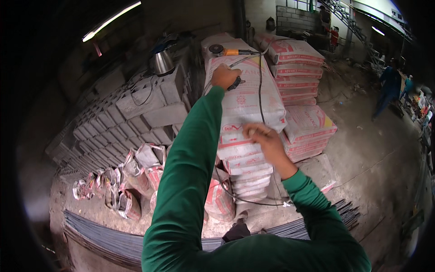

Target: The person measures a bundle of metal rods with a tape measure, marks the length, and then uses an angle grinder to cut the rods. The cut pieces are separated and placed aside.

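My left hand (225, 77) is reached out over a stack of cement bags (247, 102), its fingers closed on a small black object (236, 83) whose kind I cannot make out. Just beyond it, an orange angle grinder (235, 52) with a dark disc lies on the top bag. A black cord (260, 88) runs from the grinder's tail down over the bag to my right hand. My right hand (265, 139) is nearer to me at the front edge of the stack, slightly blurred with fingers curled. Whether it grips the cord or the cord passes behind it is hidden.
More cement bags (299, 75) are stacked to the right. Hollow concrete blocks (142, 97) rise at left, topped by a metal kettle (163, 62). Opened sacks (133, 174) stand before them. Steel bars (108, 231) and looped cord cross the floor near my foot. A person (389, 86) stands far right.
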{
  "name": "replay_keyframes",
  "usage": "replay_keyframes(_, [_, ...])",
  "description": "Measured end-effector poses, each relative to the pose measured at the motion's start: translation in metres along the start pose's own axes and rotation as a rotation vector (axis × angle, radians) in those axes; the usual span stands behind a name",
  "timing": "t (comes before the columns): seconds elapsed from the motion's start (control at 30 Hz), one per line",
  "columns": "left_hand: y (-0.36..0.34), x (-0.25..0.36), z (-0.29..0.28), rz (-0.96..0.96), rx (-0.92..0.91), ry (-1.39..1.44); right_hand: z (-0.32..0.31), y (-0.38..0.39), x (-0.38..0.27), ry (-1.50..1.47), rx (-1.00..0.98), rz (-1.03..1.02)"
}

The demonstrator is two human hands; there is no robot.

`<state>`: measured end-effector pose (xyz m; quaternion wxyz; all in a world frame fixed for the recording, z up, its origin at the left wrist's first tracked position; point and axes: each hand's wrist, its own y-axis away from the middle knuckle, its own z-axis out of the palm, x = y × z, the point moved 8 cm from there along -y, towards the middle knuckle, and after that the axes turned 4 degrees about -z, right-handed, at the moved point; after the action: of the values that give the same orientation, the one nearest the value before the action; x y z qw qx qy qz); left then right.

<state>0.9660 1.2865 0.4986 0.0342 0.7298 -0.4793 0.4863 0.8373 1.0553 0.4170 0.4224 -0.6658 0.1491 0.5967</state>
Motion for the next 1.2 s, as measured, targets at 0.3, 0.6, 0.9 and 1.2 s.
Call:
replay_keyframes(0.3, [-0.075,-0.031,0.065,0.206,-0.204,0.305,-0.095,-0.308,-0.026,0.642,0.118,-0.267])
replay_keyframes(0.6, [-0.048,-0.006,0.059,0.525,-0.095,-0.142,-0.145,-0.579,0.119,1.243,-0.132,-0.233])
replay_keyframes(0.9, [-0.055,-0.012,0.060,0.578,-0.059,-0.122,-0.143,-0.653,0.201,1.197,-0.601,0.291])
replay_keyframes(1.2, [-0.059,-0.020,0.061,0.523,-0.051,-0.133,-0.119,-0.638,0.181,1.475,-0.477,-0.150])
